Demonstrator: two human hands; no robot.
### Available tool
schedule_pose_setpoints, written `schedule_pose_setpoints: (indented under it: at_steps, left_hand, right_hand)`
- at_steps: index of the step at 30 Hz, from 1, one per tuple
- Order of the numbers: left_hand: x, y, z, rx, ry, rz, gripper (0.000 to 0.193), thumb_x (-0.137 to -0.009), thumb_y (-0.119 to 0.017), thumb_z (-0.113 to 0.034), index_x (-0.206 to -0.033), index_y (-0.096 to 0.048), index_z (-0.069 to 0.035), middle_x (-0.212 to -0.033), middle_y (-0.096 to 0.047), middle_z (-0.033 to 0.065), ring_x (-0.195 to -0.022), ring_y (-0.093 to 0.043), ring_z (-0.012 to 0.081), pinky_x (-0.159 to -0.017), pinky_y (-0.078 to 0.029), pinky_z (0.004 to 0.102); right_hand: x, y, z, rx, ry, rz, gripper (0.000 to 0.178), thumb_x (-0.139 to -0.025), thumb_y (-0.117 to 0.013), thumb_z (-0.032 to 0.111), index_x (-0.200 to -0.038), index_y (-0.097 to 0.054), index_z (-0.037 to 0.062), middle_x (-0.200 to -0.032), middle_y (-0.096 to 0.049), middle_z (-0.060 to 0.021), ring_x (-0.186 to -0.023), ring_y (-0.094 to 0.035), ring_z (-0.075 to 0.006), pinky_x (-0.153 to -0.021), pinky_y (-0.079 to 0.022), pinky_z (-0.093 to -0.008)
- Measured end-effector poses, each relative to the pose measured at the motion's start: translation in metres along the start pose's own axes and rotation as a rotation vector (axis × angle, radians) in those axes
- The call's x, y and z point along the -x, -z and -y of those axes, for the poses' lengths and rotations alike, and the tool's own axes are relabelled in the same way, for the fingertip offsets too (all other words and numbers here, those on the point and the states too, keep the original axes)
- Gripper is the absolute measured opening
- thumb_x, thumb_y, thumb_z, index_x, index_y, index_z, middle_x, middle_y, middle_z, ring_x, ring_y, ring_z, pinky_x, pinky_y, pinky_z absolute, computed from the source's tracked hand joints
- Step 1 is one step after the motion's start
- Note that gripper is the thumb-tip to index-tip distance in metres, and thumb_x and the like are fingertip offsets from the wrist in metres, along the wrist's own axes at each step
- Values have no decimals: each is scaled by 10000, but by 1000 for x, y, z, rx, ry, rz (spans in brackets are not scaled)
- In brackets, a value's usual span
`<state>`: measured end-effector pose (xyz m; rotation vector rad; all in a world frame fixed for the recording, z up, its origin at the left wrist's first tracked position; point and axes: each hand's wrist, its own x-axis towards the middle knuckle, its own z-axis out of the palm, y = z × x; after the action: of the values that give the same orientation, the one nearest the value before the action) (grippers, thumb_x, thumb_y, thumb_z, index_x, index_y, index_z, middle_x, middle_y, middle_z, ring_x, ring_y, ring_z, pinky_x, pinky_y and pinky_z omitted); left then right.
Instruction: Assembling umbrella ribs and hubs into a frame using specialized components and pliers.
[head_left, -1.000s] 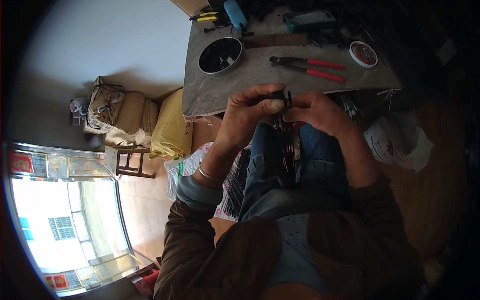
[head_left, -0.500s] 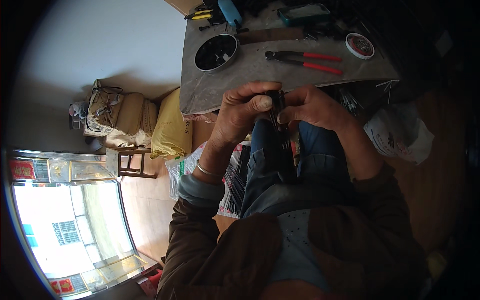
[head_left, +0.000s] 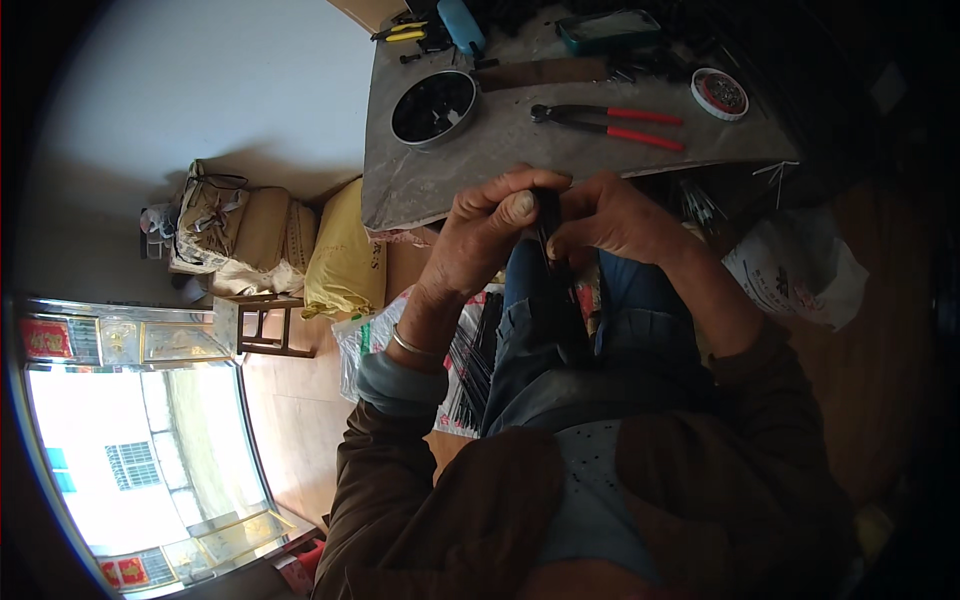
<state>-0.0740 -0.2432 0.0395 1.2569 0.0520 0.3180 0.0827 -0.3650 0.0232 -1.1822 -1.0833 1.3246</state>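
Note:
A long, dark bundle of thin rods stands up between my legs, its upper end between both hands; its exact kind is too dark to make out. My left hand is closed around the top from the left, thumb pressed against it. From the right, my right hand pinches the bundle just below the top with thumb and bent fingers. Whether a small part sits between those fingertips is hidden. The lower end of the bundle reaches down toward my lap.
On the grey table ahead lie red-handled pincers, a bowl of black parts, a round white tub of small metal pieces and a green tray. Black rods lie by my left leg; a white plastic bag is at right.
Both hands stay on the bundle. The right hand's fingers have shifted slightly left and down along it, and the bundle's top has turned or tilted a little.

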Motion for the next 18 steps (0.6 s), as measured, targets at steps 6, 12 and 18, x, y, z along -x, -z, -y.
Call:
schedule_pose_setpoints:
  at_steps: [6, 12, 18]
  left_hand:
    - [-2, -30, 18, -130, -136, -428, 494, -973, -530, -277, -1387, -420, -32, -1023, -604, 51, -858, -540, 89, -750, -445, 201]
    - [-6, -40, 17, -404, -221, -759, 366, -874, -636, -109, -1203, -557, 33, -929, -646, 83, -801, -604, 105, -677, -497, 229]
    - [6, -34, 4, -605, -86, -713, 263, -831, -661, -84, -1066, -633, 30, -893, -675, 100, -781, -633, 111, -680, -515, 245]
  right_hand:
    - [-11, -15, -14, 94, 17, -288, 226, -795, -725, 208, -762, -655, -4, -662, -643, -42, -585, -607, -86, -518, -458, -222]
    - [-20, -33, -9, 228, 221, -439, 279, -844, -673, 243, -763, -621, -18, -589, -603, -60, -550, -593, -104, -508, -445, -265]
    - [-17, -39, -20, 329, 246, -467, 304, -836, -700, 259, -758, -601, -17, -612, -613, -84, -559, -604, -124, -526, -453, -276]
